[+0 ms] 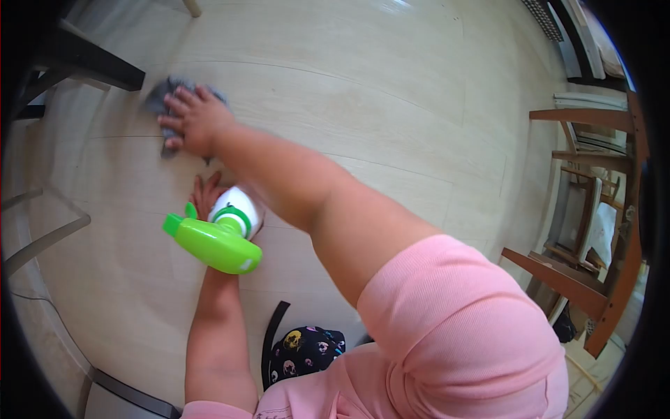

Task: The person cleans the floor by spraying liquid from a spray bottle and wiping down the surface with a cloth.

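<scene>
My right hand (195, 122) lies with its fingers spread on a grey cloth (159, 94), pressing it on the floor. Motion blurs the cloth's outer edge. Closer to me, my left hand (204, 195) is closed around a white spray bottle (241, 202) with a bright green trigger head (216, 244). That bottle stands on or just above the floor; its base is hidden. The spray head covers part of my left palm and wrist, while several fingers show beyond the bottle.
Pale floor tiles (349, 105) spread ahead. A dark furniture leg (105, 66) juts in near the cloth. Curved chair legs (49, 234) stand at left. A wooden rack (614, 174) lines the right side. Patterned black fabric (307, 349) is close to my body.
</scene>
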A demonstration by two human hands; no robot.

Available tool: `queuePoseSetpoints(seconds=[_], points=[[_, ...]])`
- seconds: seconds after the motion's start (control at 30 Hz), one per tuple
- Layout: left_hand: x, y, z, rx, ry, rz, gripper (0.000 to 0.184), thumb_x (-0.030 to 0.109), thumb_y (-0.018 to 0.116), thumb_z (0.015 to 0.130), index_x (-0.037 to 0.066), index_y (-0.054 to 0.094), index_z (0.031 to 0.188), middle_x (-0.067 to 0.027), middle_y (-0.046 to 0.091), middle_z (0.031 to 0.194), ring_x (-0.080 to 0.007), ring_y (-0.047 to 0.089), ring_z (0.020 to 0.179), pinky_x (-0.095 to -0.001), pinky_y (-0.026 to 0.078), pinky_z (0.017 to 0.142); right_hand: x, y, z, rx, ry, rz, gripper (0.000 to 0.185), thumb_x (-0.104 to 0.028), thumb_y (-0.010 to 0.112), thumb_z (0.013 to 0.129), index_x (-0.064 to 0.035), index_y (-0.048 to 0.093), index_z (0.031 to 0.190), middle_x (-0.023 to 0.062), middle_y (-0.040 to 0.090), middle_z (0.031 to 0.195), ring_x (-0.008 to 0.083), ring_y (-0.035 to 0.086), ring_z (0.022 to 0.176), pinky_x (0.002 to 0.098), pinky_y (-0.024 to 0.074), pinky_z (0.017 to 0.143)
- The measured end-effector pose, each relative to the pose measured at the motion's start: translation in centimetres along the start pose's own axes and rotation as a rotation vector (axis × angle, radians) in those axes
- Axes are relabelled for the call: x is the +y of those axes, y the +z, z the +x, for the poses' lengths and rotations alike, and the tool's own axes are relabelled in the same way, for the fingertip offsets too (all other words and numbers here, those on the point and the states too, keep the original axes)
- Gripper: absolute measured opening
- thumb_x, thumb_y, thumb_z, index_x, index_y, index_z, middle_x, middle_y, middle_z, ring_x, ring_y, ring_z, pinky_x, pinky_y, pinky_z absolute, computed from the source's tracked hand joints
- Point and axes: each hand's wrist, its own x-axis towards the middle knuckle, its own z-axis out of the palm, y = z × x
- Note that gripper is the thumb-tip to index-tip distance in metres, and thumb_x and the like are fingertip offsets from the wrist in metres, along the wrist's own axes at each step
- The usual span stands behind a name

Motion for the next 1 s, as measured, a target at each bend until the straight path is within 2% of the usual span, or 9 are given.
queuePoseSetpoints(seconds=[0.1,0.3,0.37,0.4,0.5,0.6,0.67,0.87,1.0], points=[[-1.0,1.4,-0.4,0.064,0.010,-0.038,0.064,0.046,0.078,0.068,0.007,0.061,0.116,-0.0154,0.054,0.133,-0.0417,0.040,0.134,-0.0554,0.025,0.110,2.2,-0.1,-2.8,-0.002,0.072,-0.054,0.057,-0.052,0.047,0.095,-0.0232,0.048,0.144,0.0057,0.027,0.160,0.0269,0.020,0.148,0.0516,0.0146,0.119],[-0.6,1.8,-0.1,0.148,0.030,0.001,0.068,0.042,0.080,0.065,0.004,0.054,0.115,-0.0163,0.055,0.129,-0.0417,0.042,0.133,-0.0568,0.026,0.108,16.5,-8.0,-12.3,0.157,0.720,-0.324,0.053,-0.044,0.037,0.100,-0.0221,0.041,0.148,0.0079,0.023,0.161,0.0306,0.022,0.148,0.0550,0.0200,0.115],[-0.8,2.1,-0.2,0.138,0.016,-0.013,0.069,0.040,0.081,0.063,0.004,0.053,0.114,-0.0164,0.055,0.128,-0.0433,0.042,0.132,-0.0586,0.027,0.106,14.2,-6.5,-12.0,0.121,0.732,-0.296,0.054,-0.043,0.036,0.099,-0.0229,0.038,0.150,0.0068,0.022,0.161,0.0351,0.019,0.148,0.0606,0.0194,0.114],[-0.9,2.3,-0.2,0.137,0.009,-0.021,0.069,0.040,0.082,0.063,0.004,0.053,0.114,-0.0164,0.055,0.128,-0.0439,0.042,0.131,-0.0592,0.028,0.106,10.9,-4.9,-12.1,-0.056,0.650,-0.389,0.054,-0.043,0.040,0.098,-0.0233,0.040,0.149,0.0067,0.024,0.161,0.0360,0.019,0.148,0.0620,0.0195,0.113],[-0.8,2.3,-0.4,0.147,-0.011,-0.039,0.067,0.037,0.082,0.061,0.005,0.052,0.111,-0.0166,0.055,0.127,-0.0464,0.043,0.129,-0.0606,0.030,0.104,5.1,-3.7,-13.5,-0.002,0.382,-0.191,0.053,-0.043,0.047,0.095,-0.0245,0.046,0.144,0.0078,0.027,0.159,0.0344,0.022,0.147,0.0623,0.0206,0.112],[-0.4,2.3,-0.2,0.186,0.006,-0.126,0.066,0.036,0.081,0.061,0.005,0.051,0.111,-0.0155,0.056,0.127,-0.0478,0.043,0.129,-0.0613,0.030,0.103,10.7,-5.6,-8.9,0.002,0.536,-0.294,0.054,-0.047,0.042,0.098,-0.0266,0.041,0.147,0.0066,0.022,0.161,0.0325,0.016,0.149,0.0605,0.0170,0.114],[-0.6,2.3,-0.4,0.131,-0.101,-0.111,0.032,0.023,0.073,0.075,0.014,0.056,0.101,-0.0026,0.050,0.137,-0.0309,0.030,0.143,-0.0525,0.021,0.115,14.4,-6.2,-6.1,0.073,0.616,-0.260,0.052,-0.049,0.036,0.100,-0.0320,0.036,0.149,0.0057,0.019,0.162,0.0328,0.014,0.150,0.0614,0.0169,0.114],[-0.5,1.8,-0.2,0.139,-0.101,-0.061,0.027,0.023,0.069,0.080,0.013,0.056,0.101,-0.0038,0.049,0.139,-0.0314,0.030,0.143,-0.0548,0.019,0.116,7.7,-4.8,-12.9,-0.024,0.474,-0.220,0.049,-0.047,0.048,0.096,-0.0363,0.044,0.144,0.0083,0.025,0.160,0.0355,0.018,0.148,0.0598,0.0151,0.115],[0.5,0.9,0.0,0.124,-0.104,-0.090,0.027,0.022,0.069,0.079,0.013,0.056,0.101,-0.0043,0.049,0.139,-0.0316,0.030,0.144,-0.0546,0.019,0.116,11.0,-6.0,-8.9,0.026,0.561,-0.219,0.049,-0.051,0.045,0.097,-0.0393,0.044,0.144,0.0084,0.021,0.161,0.0349,0.014,0.149,0.0597,0.0136,0.115]])
